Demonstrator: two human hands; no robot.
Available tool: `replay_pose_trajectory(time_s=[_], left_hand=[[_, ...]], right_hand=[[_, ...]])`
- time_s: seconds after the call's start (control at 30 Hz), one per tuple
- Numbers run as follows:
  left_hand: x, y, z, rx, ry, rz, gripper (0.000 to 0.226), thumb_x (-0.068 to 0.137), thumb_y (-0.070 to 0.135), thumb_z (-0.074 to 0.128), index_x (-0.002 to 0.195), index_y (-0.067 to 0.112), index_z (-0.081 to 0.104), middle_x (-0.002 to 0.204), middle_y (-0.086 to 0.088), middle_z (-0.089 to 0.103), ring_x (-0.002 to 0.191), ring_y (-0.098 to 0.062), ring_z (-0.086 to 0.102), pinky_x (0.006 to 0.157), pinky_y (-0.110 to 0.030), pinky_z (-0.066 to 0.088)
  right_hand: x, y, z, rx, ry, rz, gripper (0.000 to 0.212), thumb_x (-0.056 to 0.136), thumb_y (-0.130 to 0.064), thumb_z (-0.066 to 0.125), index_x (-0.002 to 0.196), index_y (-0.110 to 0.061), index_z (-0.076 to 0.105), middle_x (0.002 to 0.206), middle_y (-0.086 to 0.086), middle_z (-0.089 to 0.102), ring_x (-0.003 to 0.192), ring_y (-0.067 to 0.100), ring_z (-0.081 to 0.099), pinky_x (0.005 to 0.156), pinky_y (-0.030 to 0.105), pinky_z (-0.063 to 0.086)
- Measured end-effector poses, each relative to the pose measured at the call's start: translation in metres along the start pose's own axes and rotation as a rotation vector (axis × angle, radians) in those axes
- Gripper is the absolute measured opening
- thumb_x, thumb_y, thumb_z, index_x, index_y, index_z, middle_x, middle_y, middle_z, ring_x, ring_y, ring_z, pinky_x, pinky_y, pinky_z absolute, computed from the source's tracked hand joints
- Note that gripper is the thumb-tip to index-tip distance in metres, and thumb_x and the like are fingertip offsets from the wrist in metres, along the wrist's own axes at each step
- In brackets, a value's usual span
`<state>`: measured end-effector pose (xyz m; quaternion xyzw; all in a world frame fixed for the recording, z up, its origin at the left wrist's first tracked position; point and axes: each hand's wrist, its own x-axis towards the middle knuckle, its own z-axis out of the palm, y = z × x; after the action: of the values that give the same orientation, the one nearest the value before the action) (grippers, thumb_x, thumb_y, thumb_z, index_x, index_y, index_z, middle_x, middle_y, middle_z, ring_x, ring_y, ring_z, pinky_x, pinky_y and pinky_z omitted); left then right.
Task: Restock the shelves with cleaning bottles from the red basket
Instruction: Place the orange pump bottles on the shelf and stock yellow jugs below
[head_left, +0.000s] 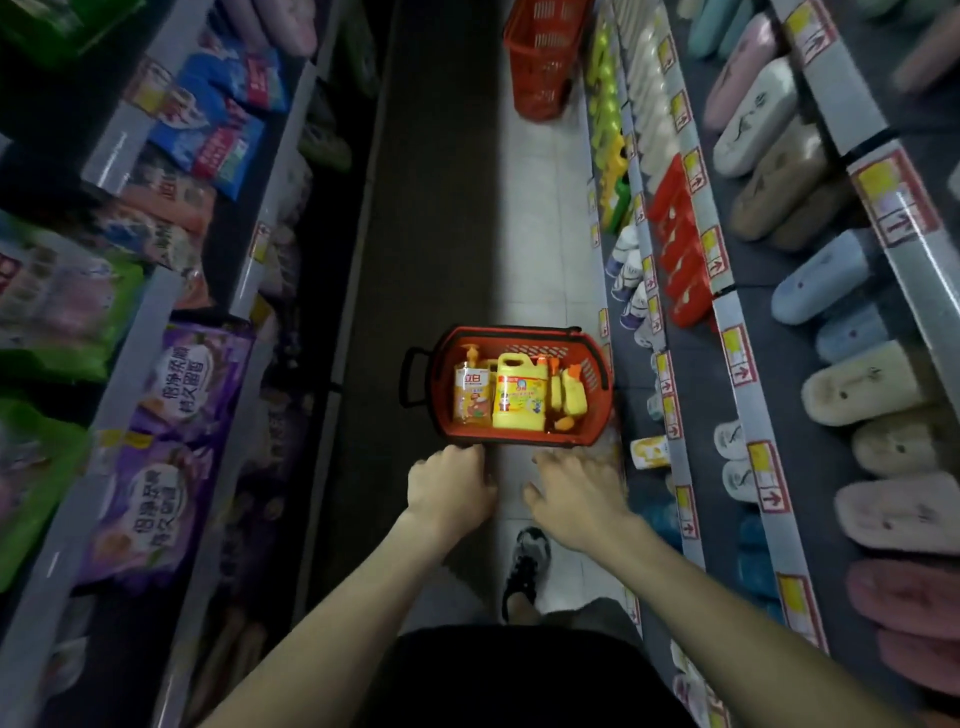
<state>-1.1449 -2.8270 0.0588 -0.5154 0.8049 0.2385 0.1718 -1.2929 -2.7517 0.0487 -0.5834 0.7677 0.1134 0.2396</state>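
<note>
A red basket (592, 364) stands on the aisle floor ahead of me. Inside it a large yellow jug (519, 400) stands in the middle, an orange pump bottle (471, 397) sits to its left, and smaller yellow bottles with orange caps (569, 395) lie to its right. My left hand (449, 486) grips the basket's near rim, fingers curled over the edge. My right hand (576, 493) hovers just behind the near rim with its fingers spread, holding nothing.
Shelves line both sides of the narrow aisle: detergent bags (171, 415) on the left, slippers (872, 384) and yellow bottles (610, 130) on the right. A second red basket (540, 57) stands farther down the aisle. My shoe (527, 569) is on the floor behind the basket.
</note>
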Motion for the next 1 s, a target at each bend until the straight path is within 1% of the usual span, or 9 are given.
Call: replay_pose_trajectory(time_s=[0.07, 0.17, 0.23, 0.33, 0.5, 0.63, 0.83, 0.93, 1.0], left_hand=[[0.019, 0.005, 0.006, 0.000, -0.049, -0.025, 0.025, 0.097, 0.033, 0.055, 0.114, 0.017, 0.064, 0.116, -0.009, 0.070, 0.109, -0.034, 0.068, 0.081, -0.038, 0.041], [0.045, 0.005, 0.016, -0.016, -0.126, -0.061, 0.026, 0.097, 0.032, 0.053, 0.116, 0.018, 0.064, 0.119, -0.009, 0.070, 0.111, -0.034, 0.068, 0.087, -0.040, 0.046], [0.066, 0.004, 0.021, -0.019, -0.156, -0.071, 0.028, 0.098, 0.032, 0.052, 0.118, 0.017, 0.064, 0.121, -0.010, 0.070, 0.113, -0.035, 0.067, 0.087, -0.039, 0.045], [0.099, -0.002, 0.024, -0.014, -0.178, -0.074, 0.031, 0.096, 0.031, 0.053, 0.121, 0.018, 0.065, 0.121, -0.009, 0.071, 0.112, -0.035, 0.068, 0.085, -0.038, 0.045], [0.161, -0.020, 0.029, -0.063, -0.190, -0.076, 0.034, 0.095, 0.034, 0.053, 0.124, 0.021, 0.064, 0.120, -0.006, 0.071, 0.109, -0.032, 0.068, 0.087, -0.040, 0.050], [0.202, -0.038, 0.042, -0.065, -0.218, -0.086, 0.035, 0.097, 0.035, 0.050, 0.126, 0.021, 0.064, 0.121, -0.007, 0.071, 0.111, -0.034, 0.067, 0.088, -0.042, 0.048], [0.263, -0.052, 0.073, -0.091, -0.304, -0.124, 0.032, 0.095, 0.036, 0.051, 0.119, 0.023, 0.067, 0.117, -0.006, 0.072, 0.108, -0.033, 0.068, 0.080, -0.040, 0.043], [0.292, -0.052, 0.095, -0.107, -0.360, -0.159, 0.030, 0.093, 0.039, 0.055, 0.114, 0.022, 0.068, 0.117, -0.005, 0.073, 0.107, -0.031, 0.068, 0.080, -0.039, 0.043], [0.314, -0.049, 0.110, -0.125, -0.386, -0.181, 0.028, 0.094, 0.036, 0.056, 0.115, 0.021, 0.068, 0.118, -0.005, 0.073, 0.108, -0.031, 0.068, 0.082, -0.039, 0.044]], right_hand=[[0.023, 0.009, 0.002, -0.025, -0.050, -0.015, 0.052, 0.101, -0.050, 0.044, 0.135, -0.013, 0.059, 0.133, 0.013, 0.067, 0.122, 0.033, 0.061, 0.099, 0.041, 0.047], [0.054, 0.016, 0.007, -0.060, -0.103, -0.034, 0.051, 0.101, -0.048, 0.045, 0.134, -0.012, 0.060, 0.131, 0.014, 0.067, 0.122, 0.034, 0.061, 0.099, 0.042, 0.048], [0.078, 0.019, 0.011, -0.073, -0.136, -0.047, 0.051, 0.102, -0.046, 0.045, 0.135, -0.011, 0.059, 0.132, 0.015, 0.067, 0.123, 0.036, 0.060, 0.099, 0.043, 0.048], [0.114, 0.022, 0.016, -0.088, -0.176, -0.054, 0.054, 0.103, -0.045, 0.045, 0.141, -0.009, 0.056, 0.138, 0.016, 0.063, 0.127, 0.037, 0.058, 0.103, 0.045, 0.046], [0.176, 0.027, 0.023, -0.100, -0.239, -0.034, 0.051, 0.104, -0.043, 0.044, 0.140, -0.009, 0.055, 0.138, 0.015, 0.062, 0.128, 0.035, 0.056, 0.104, 0.046, 0.043], [0.220, 0.032, 0.032, -0.112, -0.267, -0.004, 0.048, 0.103, -0.041, 0.043, 0.137, -0.011, 0.055, 0.136, 0.013, 0.063, 0.127, 0.033, 0.055, 0.103, 0.046, 0.042], [0.285, 0.050, 0.059, -0.090, -0.309, 0.006, 0.044, 0.101, -0.041, 0.044, 0.132, -0.012, 0.057, 0.133, 0.013, 0.065, 0.125, 0.033, 0.057, 0.102, 0.044, 0.042], [0.317, 0.064, 0.078, -0.067, -0.328, 0.019, 0.044, 0.102, -0.039, 0.044, 0.133, -0.011, 0.057, 0.132, 0.013, 0.065, 0.124, 0.033, 0.057, 0.102, 0.044, 0.044], [0.339, 0.074, 0.095, -0.047, -0.349, 0.031, 0.045, 0.103, -0.039, 0.042, 0.136, -0.011, 0.057, 0.132, 0.013, 0.064, 0.124, 0.033, 0.057, 0.102, 0.045, 0.045]])
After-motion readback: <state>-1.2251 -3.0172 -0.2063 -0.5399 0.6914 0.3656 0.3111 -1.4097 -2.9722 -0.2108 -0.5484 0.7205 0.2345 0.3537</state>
